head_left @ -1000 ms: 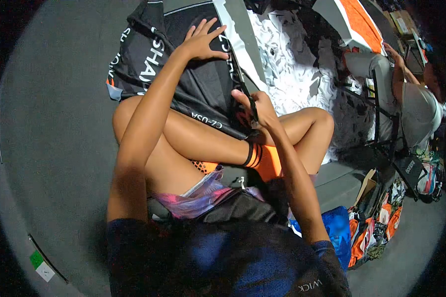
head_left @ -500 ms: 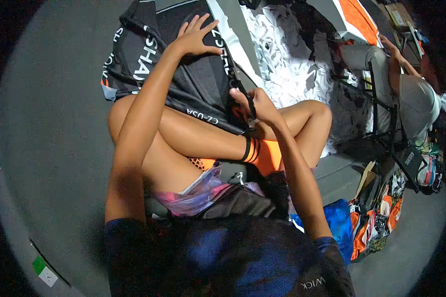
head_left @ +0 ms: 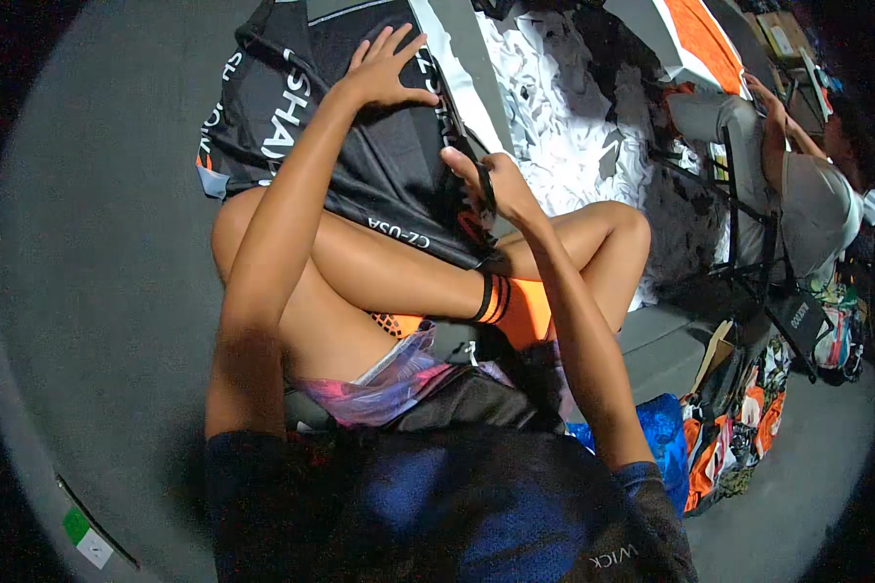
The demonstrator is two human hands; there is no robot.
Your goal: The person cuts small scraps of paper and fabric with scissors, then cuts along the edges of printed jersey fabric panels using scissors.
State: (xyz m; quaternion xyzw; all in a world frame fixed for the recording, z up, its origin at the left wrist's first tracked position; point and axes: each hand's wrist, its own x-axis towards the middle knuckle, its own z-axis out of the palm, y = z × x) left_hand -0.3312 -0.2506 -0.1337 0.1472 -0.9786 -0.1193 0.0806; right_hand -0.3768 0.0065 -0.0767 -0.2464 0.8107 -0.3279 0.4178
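Blue bundle (head_left: 663, 432), multicoloured cloth pile (head_left: 765, 418), seated person (head_left: 819, 209), black chair frame (head_left: 770, 243)

A dark grey floor (head_left: 107, 253) carries a black cloth with white lettering (head_left: 389, 165), a broad spread of white scraps (head_left: 564, 160) with dark scraps (head_left: 685, 228) beside it, a blue bundle (head_left: 663, 437), and a heap of orange, black and white pieces (head_left: 739, 428) (too jumbled to tell apart). A green-and-white label (head_left: 84, 537) lies at lower left.
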